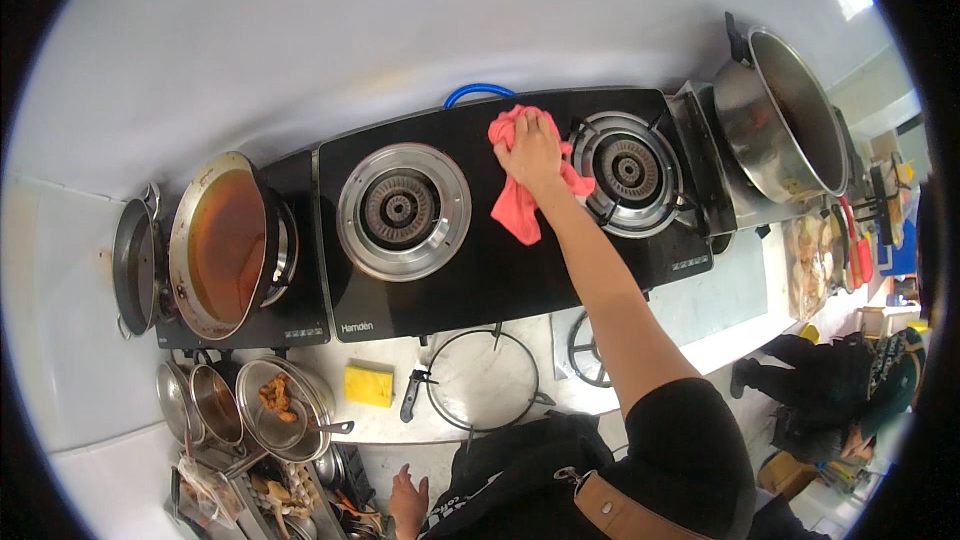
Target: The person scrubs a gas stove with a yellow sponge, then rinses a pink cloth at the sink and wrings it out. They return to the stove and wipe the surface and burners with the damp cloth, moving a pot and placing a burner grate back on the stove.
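My right hand [533, 154] presses a pink cloth [516, 210] onto the black glass gas stove [500, 285], with its fingers closed over the bunched upper part. The cloth lies between two burners, its loose end spreading toward me. The right burner [628, 171] has its pan support on, and the cloth's edge reaches its rim. On the left burner [400, 208] there is no support. Low in the view, my left hand [408, 503] hangs in front of the counter edge, fingers slightly apart and holding nothing.
A wok of reddish-brown liquid [230, 250] sits on the left stove. At the right stands a large steel pot [775, 120]. Along the counter lie a yellow sponge [369, 386], a black-handled knife [411, 395] and a ring pan support [484, 380]. Another person [880, 380] is far right.
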A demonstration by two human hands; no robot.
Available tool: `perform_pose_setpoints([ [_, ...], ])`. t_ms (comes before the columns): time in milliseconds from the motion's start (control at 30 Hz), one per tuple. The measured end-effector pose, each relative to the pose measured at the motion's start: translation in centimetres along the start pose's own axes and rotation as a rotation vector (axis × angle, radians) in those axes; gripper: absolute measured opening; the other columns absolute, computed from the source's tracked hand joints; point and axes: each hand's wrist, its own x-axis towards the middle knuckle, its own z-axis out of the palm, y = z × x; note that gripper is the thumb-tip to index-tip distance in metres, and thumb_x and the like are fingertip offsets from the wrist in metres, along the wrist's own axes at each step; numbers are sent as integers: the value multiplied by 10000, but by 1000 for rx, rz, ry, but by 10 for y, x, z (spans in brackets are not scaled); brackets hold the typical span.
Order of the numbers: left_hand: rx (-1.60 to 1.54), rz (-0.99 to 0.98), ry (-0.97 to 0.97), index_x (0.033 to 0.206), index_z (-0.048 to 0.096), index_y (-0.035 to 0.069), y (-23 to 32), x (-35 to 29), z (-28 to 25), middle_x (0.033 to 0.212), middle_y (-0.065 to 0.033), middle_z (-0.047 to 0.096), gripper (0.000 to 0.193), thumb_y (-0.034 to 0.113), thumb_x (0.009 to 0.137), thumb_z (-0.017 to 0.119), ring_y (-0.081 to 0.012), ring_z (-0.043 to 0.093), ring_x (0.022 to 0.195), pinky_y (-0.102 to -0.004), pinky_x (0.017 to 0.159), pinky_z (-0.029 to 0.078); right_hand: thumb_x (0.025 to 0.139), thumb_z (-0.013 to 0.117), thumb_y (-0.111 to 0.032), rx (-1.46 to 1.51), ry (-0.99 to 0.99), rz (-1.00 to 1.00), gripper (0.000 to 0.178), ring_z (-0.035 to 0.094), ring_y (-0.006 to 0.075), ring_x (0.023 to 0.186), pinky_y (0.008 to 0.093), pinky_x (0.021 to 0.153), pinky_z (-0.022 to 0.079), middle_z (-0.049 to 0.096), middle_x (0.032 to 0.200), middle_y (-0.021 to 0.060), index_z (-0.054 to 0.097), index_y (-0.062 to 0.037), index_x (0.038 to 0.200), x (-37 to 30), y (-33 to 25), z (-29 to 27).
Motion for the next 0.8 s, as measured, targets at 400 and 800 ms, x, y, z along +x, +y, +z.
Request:
perform_pose_setpoints([
  [400,-134,60,-6,1275,449,63,-49,-17,73,1008,-151,587,582,330,812,679,-320,618,876,-425,717,511,762,577,-364,99,-164,-59,585,487,351,1106,450,977,377,521,1207,193,517,37,1183,-79,-45,-47],
  [800,-231,29,90,1252,465,38,-55,-32,66,977,-155,592,543,251,807,692,-287,610,796,-379,678,510,783,547,-371,-123,-114,151,535,493,361,1110,467,943,401,537,1206,192,544,28,1139,10,-11,-10],
])
